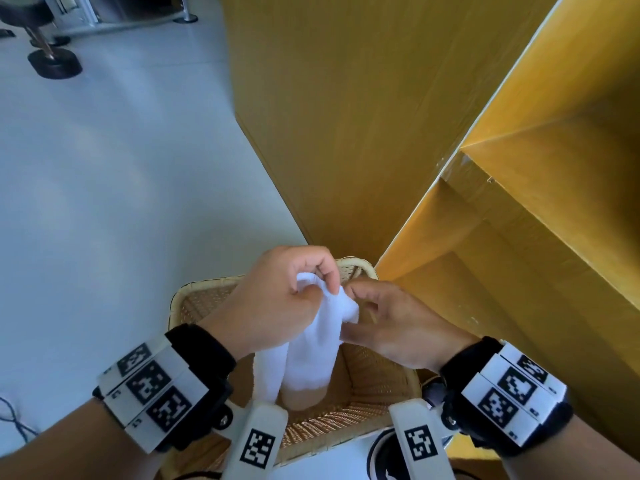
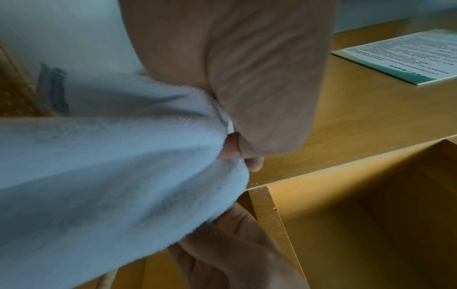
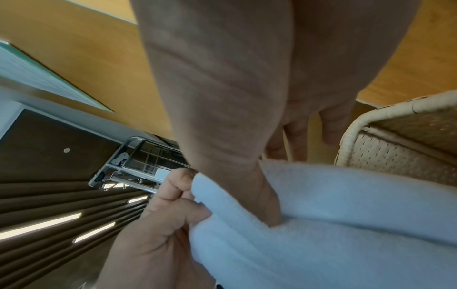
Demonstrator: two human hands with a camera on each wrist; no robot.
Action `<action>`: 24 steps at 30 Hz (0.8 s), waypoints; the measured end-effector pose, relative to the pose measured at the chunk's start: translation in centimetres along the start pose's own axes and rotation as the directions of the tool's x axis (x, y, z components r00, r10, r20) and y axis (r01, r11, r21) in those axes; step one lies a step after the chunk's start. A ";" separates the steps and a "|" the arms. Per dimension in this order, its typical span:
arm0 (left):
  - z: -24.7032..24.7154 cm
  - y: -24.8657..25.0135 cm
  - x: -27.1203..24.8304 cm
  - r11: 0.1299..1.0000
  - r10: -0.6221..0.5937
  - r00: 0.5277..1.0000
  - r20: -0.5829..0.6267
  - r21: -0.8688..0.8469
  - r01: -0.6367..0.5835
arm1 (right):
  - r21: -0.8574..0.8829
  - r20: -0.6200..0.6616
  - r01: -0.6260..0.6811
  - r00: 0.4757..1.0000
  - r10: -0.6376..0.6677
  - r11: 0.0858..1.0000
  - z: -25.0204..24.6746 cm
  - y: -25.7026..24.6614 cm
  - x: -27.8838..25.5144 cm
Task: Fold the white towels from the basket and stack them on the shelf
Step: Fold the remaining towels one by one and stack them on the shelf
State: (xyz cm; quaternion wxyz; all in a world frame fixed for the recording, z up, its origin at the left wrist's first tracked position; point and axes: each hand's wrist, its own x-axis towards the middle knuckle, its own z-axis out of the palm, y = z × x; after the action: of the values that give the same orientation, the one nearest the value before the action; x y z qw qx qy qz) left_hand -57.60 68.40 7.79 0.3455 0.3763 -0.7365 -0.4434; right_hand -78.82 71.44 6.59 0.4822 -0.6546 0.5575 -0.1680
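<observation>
A white towel (image 1: 311,355) hangs bunched above the wicker basket (image 1: 360,268), its lower end down inside the basket. My left hand (image 1: 325,289) pinches the towel's top edge between thumb and curled fingers. My right hand (image 1: 353,308) grips the same top edge just to the right, and the two hands almost touch. In the left wrist view the towel (image 2: 111,156) fills the left half, with my left hand's thumb (image 2: 259,78) on it. In the right wrist view my right hand's thumb (image 3: 269,211) presses into the towel (image 3: 333,224). The wooden shelf (image 1: 519,237) stands at the right.
The shelf's tall side panel (image 1: 329,116) rises right behind the basket. Pale floor (image 1: 121,202) spreads to the left, with black chair bases (image 1: 55,64) at the far left. A printed leaflet (image 2: 408,56) lies on the shelf top (image 2: 358,121).
</observation>
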 end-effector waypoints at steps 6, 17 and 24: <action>-0.3 -0.7 0.6 0.985 -0.144 0.960 -0.240 -0.124 0.117 | -0.091 -0.086 -0.088 0.993 0.081 0.992 -0.3 0.9 0.5; -2.5 -3.7 0.7 0.949 -0.315 0.771 -0.554 -0.200 0.244 | -0.258 -0.191 -0.222 0.966 0.175 0.940 -2.2 2.9 0.0; -3.5 -5.1 -0.3 0.938 -0.333 0.738 -0.587 -0.128 0.322 | -0.396 -0.265 -0.279 0.947 0.182 0.875 -3.2 4.0 -0.5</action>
State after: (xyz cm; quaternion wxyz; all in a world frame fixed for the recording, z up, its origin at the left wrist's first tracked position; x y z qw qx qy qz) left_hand -53.23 65.63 4.37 0.4807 0.6173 -0.5070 -0.3616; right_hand -83.67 70.78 5.02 0.2784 -0.6503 0.7048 -0.0535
